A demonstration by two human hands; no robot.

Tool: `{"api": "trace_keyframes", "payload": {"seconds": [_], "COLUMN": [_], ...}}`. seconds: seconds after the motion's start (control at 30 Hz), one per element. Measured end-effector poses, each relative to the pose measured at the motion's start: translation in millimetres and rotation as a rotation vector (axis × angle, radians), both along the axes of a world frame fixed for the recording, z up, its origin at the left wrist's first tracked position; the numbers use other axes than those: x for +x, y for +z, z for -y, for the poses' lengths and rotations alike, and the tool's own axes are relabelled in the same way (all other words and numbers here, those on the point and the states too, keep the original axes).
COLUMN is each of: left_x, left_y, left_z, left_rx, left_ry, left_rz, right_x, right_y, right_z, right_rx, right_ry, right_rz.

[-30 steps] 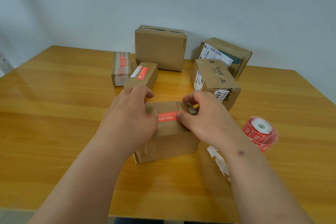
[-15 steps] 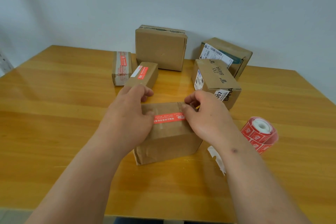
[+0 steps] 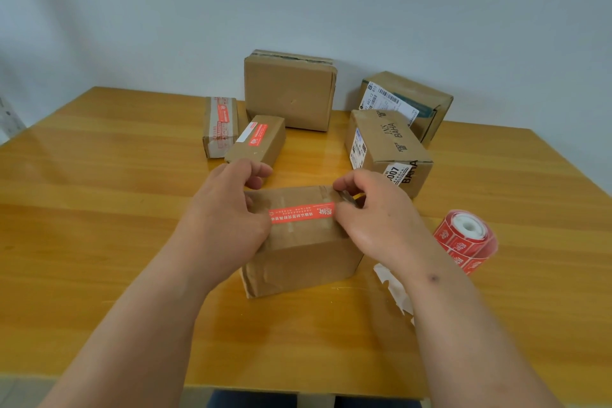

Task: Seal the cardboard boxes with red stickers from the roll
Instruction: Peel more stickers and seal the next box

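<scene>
Lying across top of near box: red sticker. Left hand gripping box's left end, thumb at sticker. Right hand gripping right end, thumb pressing sticker. Sticker roll sitting right of box; five boxes behind it.

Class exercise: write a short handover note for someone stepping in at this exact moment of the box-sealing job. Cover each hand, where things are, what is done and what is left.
Left hand and right hand grip the ends of the front box, thumbs at the ends of its red sticker.
Sticker roll lies on the table, right of the box; torn backing paper lies near it.
Done: two small boxes at back left carry red stickers.
Left: three back boxes show no red sticker from here.
</scene>
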State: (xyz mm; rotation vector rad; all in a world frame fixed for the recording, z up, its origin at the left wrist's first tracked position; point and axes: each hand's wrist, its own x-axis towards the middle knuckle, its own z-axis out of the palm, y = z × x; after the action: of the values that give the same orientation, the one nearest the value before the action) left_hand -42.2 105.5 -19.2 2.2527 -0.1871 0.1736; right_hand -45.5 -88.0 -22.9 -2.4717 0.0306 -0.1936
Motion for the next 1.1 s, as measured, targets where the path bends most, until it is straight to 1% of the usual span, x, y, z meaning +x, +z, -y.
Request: {"api": "trace_keyframes", "payload": {"seconds": [0.1,0.2,0.27,0.37,0.47,0.53,0.6,0.67,0.73,0.8,0.83,0.87,0.93,1.0,1.07,1.1], "left_x": [1,4,6,6,5,4,2,0,-2,0,2,5,8,9,6,5], "left_y": [1,0,-1,-4,-12,-16,-16,-10,-2,4,5,3,-6,-22,-33,-34], "left_z": [3,7,8,6,-1,-4,-4,-2,-1,-1,-2,-3,-4,-5,-4,-5], "left_rx": [0.008,0.053,0.029,-0.003,0.095,0.092,0.034,-0.045,-0.230,-0.469,-0.560,-0.614,-0.607,-0.532,-0.493,-0.506], "left_ry": [0.034,0.041,0.057,0.151,0.211,0.189,0.153,0.142,0.178,0.229,0.254,0.279,0.300,0.287,0.254,0.244], "left_rz": [0.023,0.034,0.042,0.039,-0.064,-0.173,-0.210,-0.172,-0.129,-0.116,-0.124,-0.138,-0.186,-0.238,-0.277,-0.280], "right_x": [0,2,5,3,-2,-4,-7,-11,-15,-17,-17,-17,-18,-19,-21,-22], "right_y": [1,0,-1,-2,-3,-3,0,5,11,16,16,15,11,5,-3,-5], "right_z": [-1,-5,-5,-2,3,6,6,5,6,7,7,8,7,5,4,2], "right_rx": [0.006,-0.053,-0.045,-0.039,-0.115,-0.149,-0.119,-0.069,0.059,0.259,0.326,0.347,0.339,0.312,0.244,0.199], "right_ry": [-0.052,-0.079,-0.086,-0.085,-0.094,-0.078,-0.039,-0.015,-0.022,-0.046,-0.050,-0.052,-0.065,-0.076,-0.043,-0.023], "right_rz": [0.007,0.008,0.032,0.018,-0.078,-0.177,-0.228,-0.217,-0.175,-0.139,-0.137,-0.141,-0.158,-0.189,-0.247,-0.256]}}
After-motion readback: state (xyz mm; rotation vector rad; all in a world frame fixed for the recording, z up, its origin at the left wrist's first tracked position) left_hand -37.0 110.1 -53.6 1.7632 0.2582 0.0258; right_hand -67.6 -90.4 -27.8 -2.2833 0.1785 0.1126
